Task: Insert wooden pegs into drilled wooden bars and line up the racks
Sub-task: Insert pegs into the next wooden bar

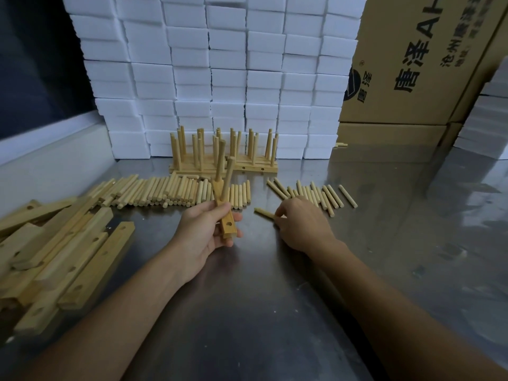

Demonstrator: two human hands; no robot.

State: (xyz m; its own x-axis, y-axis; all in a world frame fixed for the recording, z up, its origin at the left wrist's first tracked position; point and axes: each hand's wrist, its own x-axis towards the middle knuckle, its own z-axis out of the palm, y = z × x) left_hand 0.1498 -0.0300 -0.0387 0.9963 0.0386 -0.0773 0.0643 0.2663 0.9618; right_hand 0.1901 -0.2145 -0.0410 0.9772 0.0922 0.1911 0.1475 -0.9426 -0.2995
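Your left hand (204, 229) grips a drilled wooden bar (226, 220) near its lower end, fingers curled round it, so the bar stands tilted away from you with its drilled face turned toward you. That hold keeps the open hole (228, 223) near your thumb exposed and ready for the next peg. Two pegs (224, 171) already stand in the upper part of the bar, splaying slightly apart, which suggests they are seated but perhaps not yet pushed fully home.

Your right hand (298, 222) is down on the counter (247, 298), fingertips pinching one loose peg (264, 213) that lies apart from the rest. From this angle I cannot be sure the pinch has fully closed, but the fingers are curled onto its end.

The loose pegs are laid in two rows within easy reach: a long dense row (170, 192) to the left behind the bar and a smaller fanned group (313, 195) just behind your right hand, so that hand can feed without crossing over. Undrilled-looking and drilled spare bars (66, 254) are heaped at your left, on the side of the holding hand.

Finished racks (224, 151) stand side by side at the back, against the stacked white boxes (214, 72), which give a straight edge to line them up by. A cardboard carton (412, 64) stands to the right.
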